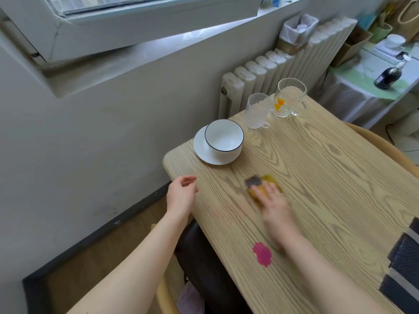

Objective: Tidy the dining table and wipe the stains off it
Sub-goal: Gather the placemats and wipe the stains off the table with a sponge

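From the head view, the pale wood-grain counter (322, 173) had rounded corners. The right hand (273, 201) lay flat on a soft rectangular sponge (268, 179), yellow with a dark grey patch at its left end. Its grip was spread, with straight fingers pressing down. Both were blurred, but the sponge's long axis seemed to run across the counter, left to right. An irregular magenta stain (262, 253) sat just left of the right forearm. The left hand (181, 193) rested at the counter's edge, its grip loosely curled on nothing. Farther off, a glossy white bowl (223, 138) stood on a saucer (200, 151), near two clear glass mugs (257, 112).
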